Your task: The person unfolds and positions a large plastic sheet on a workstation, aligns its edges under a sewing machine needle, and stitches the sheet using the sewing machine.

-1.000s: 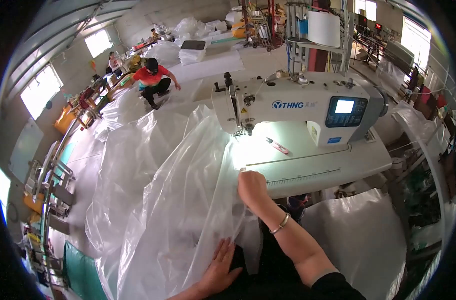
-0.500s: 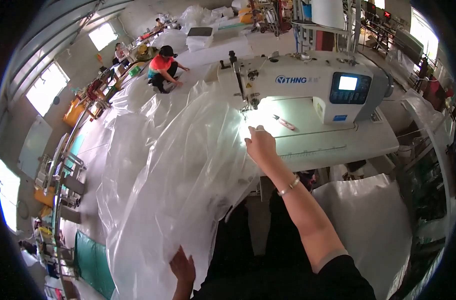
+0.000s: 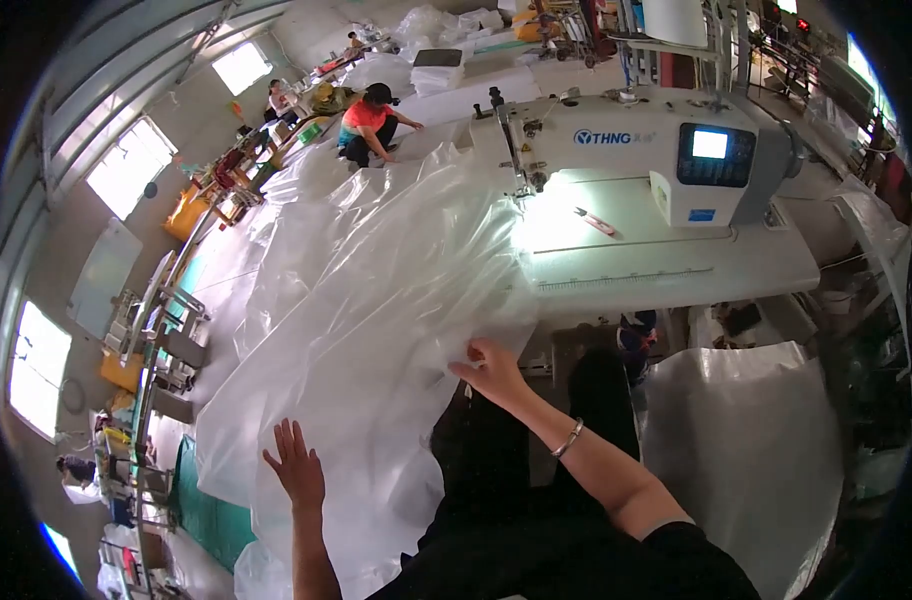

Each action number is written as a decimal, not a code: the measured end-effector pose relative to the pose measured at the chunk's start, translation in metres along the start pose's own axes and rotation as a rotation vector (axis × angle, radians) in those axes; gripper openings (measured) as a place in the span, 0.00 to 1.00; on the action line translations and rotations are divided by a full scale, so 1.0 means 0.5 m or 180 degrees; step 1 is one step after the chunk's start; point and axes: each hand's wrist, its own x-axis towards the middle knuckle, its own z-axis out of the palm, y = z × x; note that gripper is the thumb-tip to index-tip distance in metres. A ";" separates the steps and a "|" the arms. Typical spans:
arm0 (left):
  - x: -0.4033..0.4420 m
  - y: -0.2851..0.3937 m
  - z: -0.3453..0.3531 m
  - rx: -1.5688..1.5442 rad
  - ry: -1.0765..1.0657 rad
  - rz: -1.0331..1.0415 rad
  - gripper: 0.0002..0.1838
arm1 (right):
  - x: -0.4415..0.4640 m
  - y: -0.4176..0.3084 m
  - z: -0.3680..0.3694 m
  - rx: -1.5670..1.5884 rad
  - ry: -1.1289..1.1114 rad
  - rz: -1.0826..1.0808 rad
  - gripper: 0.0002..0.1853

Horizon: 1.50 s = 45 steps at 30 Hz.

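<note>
A large translucent plastic sheet (image 3: 346, 350) runs from the sewing machine (image 3: 616, 150) down over my lap, full of folds. My left hand (image 3: 298, 468) lies flat on its lower part, fingers spread. At the sheet's right edge, below the machine bed, my right hand (image 3: 491, 372) has its fingers curled in a pinch on the plastic. The sheet's upper end reaches the lit needle area (image 3: 529, 190). Pink-handled thread snips (image 3: 596, 221) rest on the machine bed, right of the needle.
Beyond the sheet a person (image 3: 374, 125) in a red top crouches on the floor. A silvery plastic sheet (image 3: 741, 450) hangs at my right. Work benches (image 3: 166, 330) line the left wall. Stacked white sheets (image 3: 438, 75) stand at the back.
My right hand has come down from beside the needle to the sheet's edge nearer me. My left hand has moved up and forward over the sheet. The view has shifted slightly.
</note>
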 end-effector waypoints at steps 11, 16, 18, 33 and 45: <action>0.052 0.024 -0.078 -0.2399 0.0204 0.0751 0.26 | -0.194 -0.065 0.128 0.0737 -0.1243 -0.0141 0.09; 0.033 0.327 -0.243 -0.4188 -0.0805 0.1147 0.17 | -0.280 -0.096 0.104 -0.1104 -0.1806 -0.1405 0.12; 0.048 0.366 -0.200 -0.3317 -0.1023 0.1353 0.14 | -0.276 -0.081 0.056 -0.0810 -0.1779 -0.1379 0.13; 0.054 0.347 -0.185 -0.5756 -0.1753 -0.0116 0.10 | -0.113 -0.031 0.053 -0.0862 0.1707 -0.0786 0.27; 0.038 0.372 -0.194 -0.5405 -0.1343 0.0233 0.10 | -0.220 -0.098 -0.030 0.0154 0.1355 -0.1041 0.07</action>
